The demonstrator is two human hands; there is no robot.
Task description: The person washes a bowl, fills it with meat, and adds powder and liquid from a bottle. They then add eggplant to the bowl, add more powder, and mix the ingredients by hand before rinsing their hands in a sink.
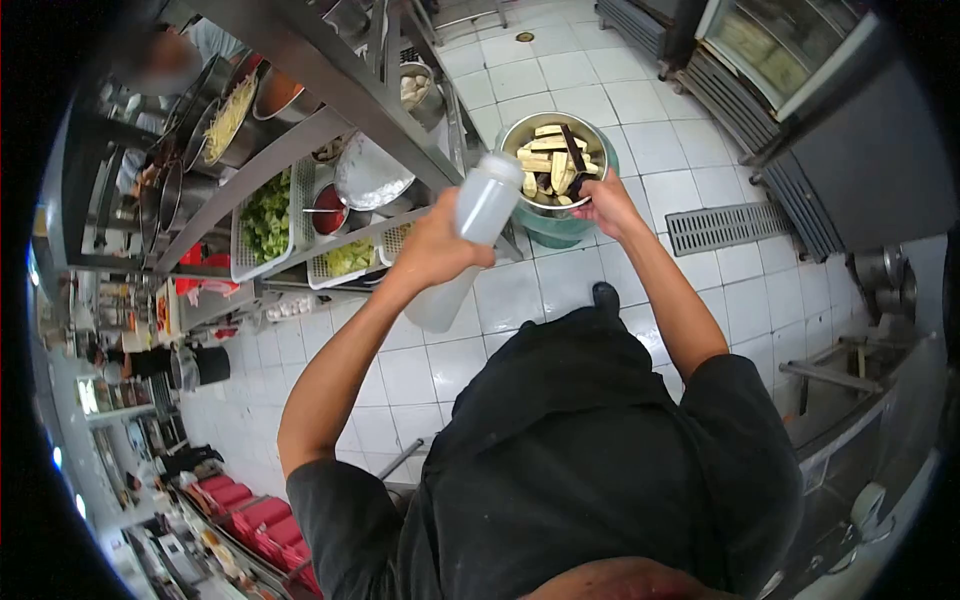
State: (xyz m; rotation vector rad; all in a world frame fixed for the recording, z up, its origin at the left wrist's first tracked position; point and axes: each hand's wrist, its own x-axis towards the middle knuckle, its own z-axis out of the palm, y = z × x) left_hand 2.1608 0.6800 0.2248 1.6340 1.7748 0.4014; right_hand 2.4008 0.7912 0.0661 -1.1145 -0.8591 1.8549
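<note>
A translucent white bottle (484, 205) is in my left hand (438, 243), whose fingers wrap round its middle; it tilts, with its capped end up toward the bowl. My right hand (608, 204) is closed at the near right rim of a metal bowl (512, 142), by the lower end of a dark, long piece that lies over the food. Pale cut pieces with dark skin (545, 162) fill the bowl. Under the bowl is a green translucent container (556, 232).
On the left, a metal shelf frame (395, 105) holds trays of green leaves (266, 222) and pots. A floor drain grate (730, 229) and a glass-door cabinet (775, 50) are on the right. Other people stand far left.
</note>
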